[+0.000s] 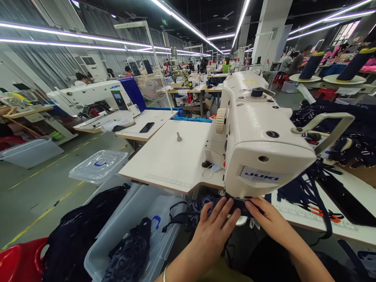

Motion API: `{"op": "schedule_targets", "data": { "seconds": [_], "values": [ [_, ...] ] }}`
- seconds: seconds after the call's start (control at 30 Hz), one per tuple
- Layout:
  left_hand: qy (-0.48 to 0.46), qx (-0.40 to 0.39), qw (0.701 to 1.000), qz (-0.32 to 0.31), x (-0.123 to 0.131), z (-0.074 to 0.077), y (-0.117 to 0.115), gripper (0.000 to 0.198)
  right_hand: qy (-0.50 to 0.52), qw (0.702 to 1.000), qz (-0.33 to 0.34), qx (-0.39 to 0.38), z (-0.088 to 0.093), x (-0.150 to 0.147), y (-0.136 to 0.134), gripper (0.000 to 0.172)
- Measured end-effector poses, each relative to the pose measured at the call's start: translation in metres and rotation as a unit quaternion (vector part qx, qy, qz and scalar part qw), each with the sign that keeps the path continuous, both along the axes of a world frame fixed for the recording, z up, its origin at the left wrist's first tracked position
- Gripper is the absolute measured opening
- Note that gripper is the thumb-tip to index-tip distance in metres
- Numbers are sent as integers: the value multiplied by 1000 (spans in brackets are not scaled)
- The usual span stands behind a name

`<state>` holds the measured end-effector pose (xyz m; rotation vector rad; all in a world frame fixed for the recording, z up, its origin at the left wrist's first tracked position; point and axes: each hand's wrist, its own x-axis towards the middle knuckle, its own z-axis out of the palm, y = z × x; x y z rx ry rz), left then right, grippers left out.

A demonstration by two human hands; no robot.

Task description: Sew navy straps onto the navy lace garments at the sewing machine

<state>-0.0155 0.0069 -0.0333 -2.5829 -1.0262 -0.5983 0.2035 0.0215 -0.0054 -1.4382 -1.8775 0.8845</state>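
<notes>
A dark navy patterned garment (197, 208) with thin straps lies under the head of a white JUKI sewing machine (261, 156). My left hand (216, 225) rests on its dark band, fingers stretched and a little apart, thumb raised to the left. Close to the needle area, my right hand (268, 217) pinches the band's right end between thumb and fingers. The machine head partly hides the band and the needle. Loose straps hang off the garment's left side.
Left of the machine is a white tabletop (164, 156) with a small grey metal piece (179, 136). A clear plastic bin (164, 223) below holds dark garments (132, 250). On the right are navy straps (305, 184), orange-handled snips (326, 214) and a black phone-like slab (346, 199).
</notes>
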Motion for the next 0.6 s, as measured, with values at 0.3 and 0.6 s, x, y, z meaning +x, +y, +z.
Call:
{"op": "schedule_targets", "data": {
  "seconds": [0.3,0.6],
  "values": [
    [9,24,1000,16,0,4,-1,39,-30,999,-7,14,1,2,-4,39],
    [13,23,999,24,4,6,-4,40,-54,997,-39,28,-12,2,4,36]
  ]
}}
